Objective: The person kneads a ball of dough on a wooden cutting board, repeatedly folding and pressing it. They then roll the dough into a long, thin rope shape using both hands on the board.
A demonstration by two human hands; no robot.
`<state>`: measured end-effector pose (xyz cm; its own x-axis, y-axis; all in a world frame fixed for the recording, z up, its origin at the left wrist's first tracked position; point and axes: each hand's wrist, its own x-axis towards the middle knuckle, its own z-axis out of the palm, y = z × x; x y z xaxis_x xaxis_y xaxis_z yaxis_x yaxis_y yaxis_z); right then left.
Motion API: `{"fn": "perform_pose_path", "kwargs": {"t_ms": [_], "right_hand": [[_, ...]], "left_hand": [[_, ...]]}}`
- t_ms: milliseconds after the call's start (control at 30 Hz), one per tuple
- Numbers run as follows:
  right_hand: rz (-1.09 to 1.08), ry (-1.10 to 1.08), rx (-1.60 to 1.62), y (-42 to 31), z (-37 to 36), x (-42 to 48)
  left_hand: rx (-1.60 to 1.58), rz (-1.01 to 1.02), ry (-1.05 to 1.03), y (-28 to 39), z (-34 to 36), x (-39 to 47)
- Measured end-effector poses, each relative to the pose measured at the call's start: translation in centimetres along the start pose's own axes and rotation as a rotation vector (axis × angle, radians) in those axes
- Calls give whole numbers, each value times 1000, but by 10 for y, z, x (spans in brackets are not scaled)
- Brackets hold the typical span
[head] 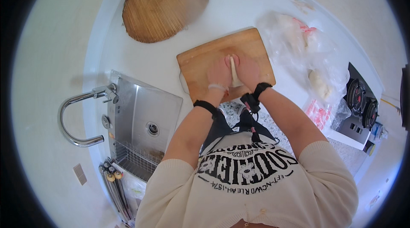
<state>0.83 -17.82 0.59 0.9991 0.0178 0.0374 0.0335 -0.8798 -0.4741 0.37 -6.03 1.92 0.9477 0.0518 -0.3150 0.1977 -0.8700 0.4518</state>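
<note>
A wooden cutting board (198,64) lies tilted on the white counter before me. On it a pale piece of what looks like dough (235,77) shows as a narrow strip between my hands. My left hand (219,72) grips its left side, and my right hand (249,69) closes on the right side. The thumbs lie side by side at the far end of the strip. My palms and the backs of my hands hide most of the piece. Black bands circle both wrists, and the right one carries a small black device.
Up left lies a round slatted wooden mat (166,6). A steel sink (141,109) with a curved faucet (64,122) is at left. Clear plastic bags (320,55), a pale lump (319,83) among them, spread at right beside a black gas stove (355,99).
</note>
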Motion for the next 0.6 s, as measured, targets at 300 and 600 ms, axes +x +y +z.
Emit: {"fn": "perform_pose_path", "kwargs": {"t_ms": [300,600], "right_hand": [[-237,75,452,-5,-35,-36],[-123,-94,43,-8,-17,-27]], "left_hand": [[-469,299,378,-14,-2,-45],[101,218,323,-16,24,-24]]}}
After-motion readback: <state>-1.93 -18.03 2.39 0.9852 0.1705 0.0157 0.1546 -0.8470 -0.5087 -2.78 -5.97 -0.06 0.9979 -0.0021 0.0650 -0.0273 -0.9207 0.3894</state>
